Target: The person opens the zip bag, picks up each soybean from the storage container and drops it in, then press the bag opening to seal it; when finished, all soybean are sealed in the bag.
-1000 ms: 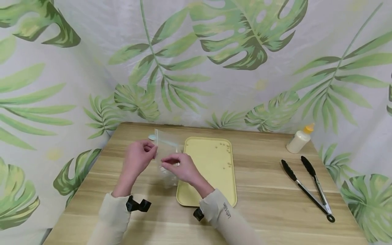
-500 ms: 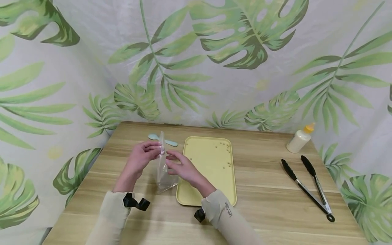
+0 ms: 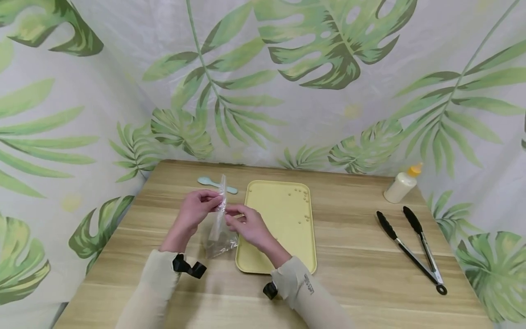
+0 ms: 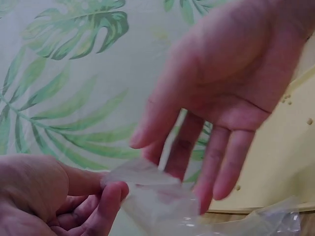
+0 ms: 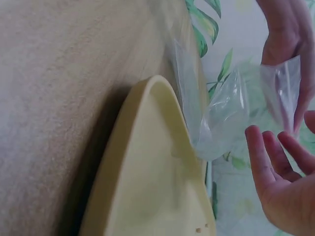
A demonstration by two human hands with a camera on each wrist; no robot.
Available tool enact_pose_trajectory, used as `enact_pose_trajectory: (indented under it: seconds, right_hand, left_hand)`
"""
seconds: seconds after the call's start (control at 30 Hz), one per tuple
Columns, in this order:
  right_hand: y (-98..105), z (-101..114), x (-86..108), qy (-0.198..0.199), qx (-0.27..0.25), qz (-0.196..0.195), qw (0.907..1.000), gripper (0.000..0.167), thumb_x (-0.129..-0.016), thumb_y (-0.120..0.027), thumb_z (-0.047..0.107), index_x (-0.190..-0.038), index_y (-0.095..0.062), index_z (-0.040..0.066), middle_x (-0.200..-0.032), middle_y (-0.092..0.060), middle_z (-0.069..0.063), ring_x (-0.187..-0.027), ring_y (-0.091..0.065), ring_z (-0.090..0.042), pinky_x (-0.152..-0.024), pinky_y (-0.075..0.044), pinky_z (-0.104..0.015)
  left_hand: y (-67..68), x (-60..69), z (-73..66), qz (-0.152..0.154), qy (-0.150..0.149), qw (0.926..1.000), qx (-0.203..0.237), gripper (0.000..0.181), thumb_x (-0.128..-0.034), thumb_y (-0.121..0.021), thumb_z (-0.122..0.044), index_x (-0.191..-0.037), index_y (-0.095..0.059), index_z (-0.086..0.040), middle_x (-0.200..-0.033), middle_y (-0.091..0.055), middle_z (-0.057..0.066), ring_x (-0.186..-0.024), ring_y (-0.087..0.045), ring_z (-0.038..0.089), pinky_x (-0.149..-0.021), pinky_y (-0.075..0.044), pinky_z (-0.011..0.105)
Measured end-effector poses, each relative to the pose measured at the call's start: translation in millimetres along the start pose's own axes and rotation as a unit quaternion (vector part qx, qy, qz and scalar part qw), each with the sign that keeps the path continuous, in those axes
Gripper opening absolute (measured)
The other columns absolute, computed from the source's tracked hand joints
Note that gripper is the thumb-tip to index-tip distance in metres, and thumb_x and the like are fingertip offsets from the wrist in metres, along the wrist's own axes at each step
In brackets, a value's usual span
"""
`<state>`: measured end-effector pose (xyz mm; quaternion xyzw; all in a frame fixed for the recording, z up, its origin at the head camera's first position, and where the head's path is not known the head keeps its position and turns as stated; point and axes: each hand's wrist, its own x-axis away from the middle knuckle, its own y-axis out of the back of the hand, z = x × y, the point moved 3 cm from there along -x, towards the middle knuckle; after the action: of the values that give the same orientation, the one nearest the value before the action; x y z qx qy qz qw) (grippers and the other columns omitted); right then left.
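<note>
Clear plastic bag [image 3: 222, 244], crinkled, hangs upright just left of the yellow rectangular tray [image 3: 277, 237], its lower part near the tray's left edge; whether it touches the rim, cannot tell. Left hand [image 3: 196, 208] is left of the tray and pinches the bag high up, thumb and forefinger clamped on the plastic. Right hand [image 3: 251, 224] is over the tray's left side, close by the bag, fingers apart and loosely extended; contact with the plastic not clear. Small round beige pellets [image 4: 309, 121] lie on the tray, mostly in its far right corner and along its right edge. Pale blue spoon [image 3: 207, 182] lies off the tray's far left corner, partly behind the bag. Bottle with cream-coloured body and orange-yellow nozzle [image 3: 398, 189] is well right of the tray, toward the far side. Black and silver tongs [image 3: 415, 258] lie right of the tray, nearer than the bottle, arms spread, ring end toward the person. Wood-grain tabletop [image 3: 349, 265] under the tray; white cloth with green leaf print [image 3: 320, 132] behind it. Beige sleeves [image 3: 312, 292] on both arms, black wrist mounts [image 3: 189, 266] at the cuffs, nearer than the tray's middle
</note>
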<state>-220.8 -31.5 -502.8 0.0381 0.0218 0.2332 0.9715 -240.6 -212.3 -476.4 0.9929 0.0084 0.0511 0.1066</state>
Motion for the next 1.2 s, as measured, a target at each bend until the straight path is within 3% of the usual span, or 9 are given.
enact_pose_trajectory:
  seconds: [0.1,0.3,0.43,0.5,0.7,0.8,0.97,1.2]
  right_hand:
    - [0.6,3.6,5.3,0.004,0.011,-0.027,0.9996,0.034,-0.1,-0.069,0.02,-0.13,-0.069,0.002,-0.113,-0.071,-0.021,-0.097,-0.073,-0.048,-0.082,-0.064,-0.053]
    - [-1.2,4.4,10.0,-0.037,0.001,-0.063,0.9973,0.041,-0.093,-0.079,0.026,-0.125,-0.067,0.004,-0.098,-0.075,-0.013,-0.083,-0.077,-0.04,-0.07,-0.067,-0.041]
    - [-2.6,2.3,9.8,-0.052,0.059,-0.08,0.9937,0.042,-0.088,-0.084,0.032,-0.117,-0.066,0.007,-0.089,-0.077,-0.004,-0.074,-0.077,-0.033,-0.061,-0.063,-0.033]
    - [-2.1,1.1,9.3,-0.055,0.086,-0.087,0.991,0.035,-0.088,-0.083,0.029,-0.111,-0.068,0.008,-0.086,-0.077,-0.001,-0.07,-0.077,-0.029,-0.056,-0.059,-0.027]
    - [2.8,-0.3,7.9,-0.025,0.098,-0.116,0.988,0.006,-0.089,-0.075,0.006,-0.094,-0.077,0.003,-0.081,-0.076,-0.008,-0.061,-0.073,-0.016,-0.054,-0.061,-0.024]
    - [5.2,-1.0,7.0,-0.01,0.108,-0.118,0.9871,0.007,-0.088,-0.073,0.0,-0.092,-0.079,0.001,-0.081,-0.077,-0.01,-0.06,-0.07,-0.011,-0.054,-0.061,-0.023]
    - [8.1,-3.5,5.5,-0.021,0.093,-0.093,0.9911,0.013,-0.088,-0.075,-0.002,-0.101,-0.078,-0.003,-0.087,-0.078,-0.012,-0.064,-0.07,-0.009,-0.058,-0.062,-0.024]
    - [10.5,-9.0,4.1,-0.049,0.076,-0.069,0.9935,0.02,-0.087,-0.076,-0.002,-0.107,-0.079,-0.004,-0.087,-0.078,-0.011,-0.066,-0.07,-0.01,-0.062,-0.064,-0.028]
  left_hand:
    - [-6.7,-3.5,2.5,-0.018,0.003,0.9998,-0.001,0.028,-0.0981,-0.071,-0.01,-0.116,-0.07,0.011,-0.087,-0.073,0.001,-0.077,-0.07,0.004,-0.075,-0.063,0.021]
    - [-16.7,-7.8,8.4,-0.065,0.004,0.9973,-0.032,0.021,-0.0959,-0.074,-0.012,-0.108,-0.074,0.005,-0.084,-0.074,0.004,-0.073,-0.071,0.007,-0.073,-0.064,0.027]
    - [-21.9,-9.1,9.5,-0.087,0.001,0.9954,-0.04,0.019,-0.0948,-0.076,-0.013,-0.102,-0.075,0.004,-0.08,-0.073,0.004,-0.071,-0.073,0.012,-0.072,-0.066,0.031]
    - [-24.2,-9.5,9.3,-0.089,0.0,0.9955,-0.03,0.018,-0.0943,-0.075,-0.012,-0.101,-0.074,0.005,-0.077,-0.072,0.003,-0.069,-0.072,0.011,-0.07,-0.065,0.029]
    - [-28.2,-11.4,13.4,-0.069,0.005,0.9975,0.012,0.02,-0.0963,-0.072,-0.009,-0.105,-0.07,0.009,-0.077,-0.071,0.003,-0.067,-0.069,0.007,-0.069,-0.064,0.023]
    - [-28.1,-11.6,18.4,-0.048,0.018,0.9983,0.027,0.025,-0.0994,-0.069,-0.012,-0.112,-0.068,0.01,-0.086,-0.074,0.009,-0.073,-0.07,0.009,-0.074,-0.065,0.025]
    - [-27.9,-9.8,24.0,-0.027,0.021,0.9991,0.025,0.032,-0.1024,-0.065,-0.018,-0.116,-0.067,0.011,-0.098,-0.075,0.019,-0.079,-0.071,0.01,-0.079,-0.065,0.026]
    - [-27.6,-7.8,28.4,-0.012,0.015,0.9998,-0.009,0.027,-0.1014,-0.066,-0.013,-0.114,-0.069,0.01,-0.09,-0.076,0.014,-0.076,-0.072,0.01,-0.076,-0.064,0.025]
